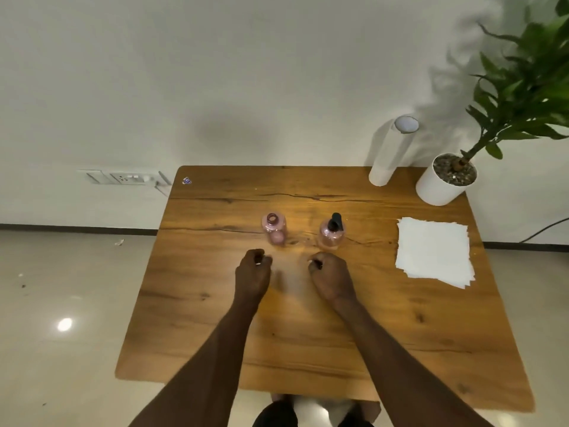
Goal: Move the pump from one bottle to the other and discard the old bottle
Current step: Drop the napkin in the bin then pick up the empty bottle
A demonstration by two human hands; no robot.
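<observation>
Left hand (pixel 253 271) and right hand (pixel 330 277) clenched, empty, over wooden table (pixel 400 349); just beyond, open pink bottle (pixel 274 228), pump bottle (pixel 331 233); paper stack (pixel 434 251) right

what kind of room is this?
Probably a sparse office or home room: a brown wooden table against a bare white wall, a potted green plant, and glossy beige floor tiles.

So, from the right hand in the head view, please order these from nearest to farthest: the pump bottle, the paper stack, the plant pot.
From the right hand:
1. Pump bottle, just beyond the knuckles.
2. Paper stack, out to the right.
3. Plant pot, at the table's far right corner.
</observation>
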